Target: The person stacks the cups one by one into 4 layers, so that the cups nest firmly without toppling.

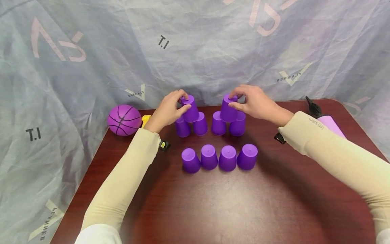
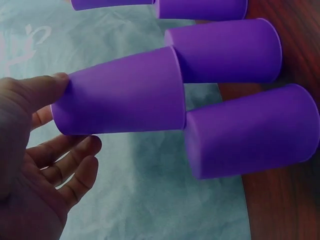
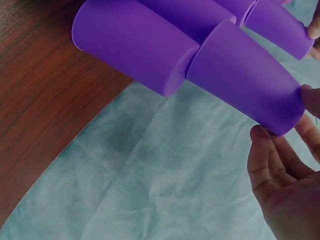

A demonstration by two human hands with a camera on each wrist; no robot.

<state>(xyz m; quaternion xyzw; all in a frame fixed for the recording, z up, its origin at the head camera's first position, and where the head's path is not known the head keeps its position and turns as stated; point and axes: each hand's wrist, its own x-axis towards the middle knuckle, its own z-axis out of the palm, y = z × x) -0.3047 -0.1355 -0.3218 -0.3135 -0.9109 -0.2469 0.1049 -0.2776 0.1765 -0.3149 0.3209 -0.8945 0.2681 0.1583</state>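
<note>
Head view: left hand (image 1: 168, 109), right hand (image 1: 257, 103), upper cup (image 1: 191, 112) in each grip, beyond four front cups (image 1: 209, 158) (basketball (image 1: 124, 121) leftward)

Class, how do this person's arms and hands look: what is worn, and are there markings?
Both sleeves are long and cream, with white fabric nearest the camera. Small dark lettering marks the right one near its cuff. A small black device sits by each cuff. The hands are bare.

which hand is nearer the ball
Left. The left hand is to the right of the ball, pinching the left upper cup; the right hand is farther right, pinching the right upper cup.
</note>
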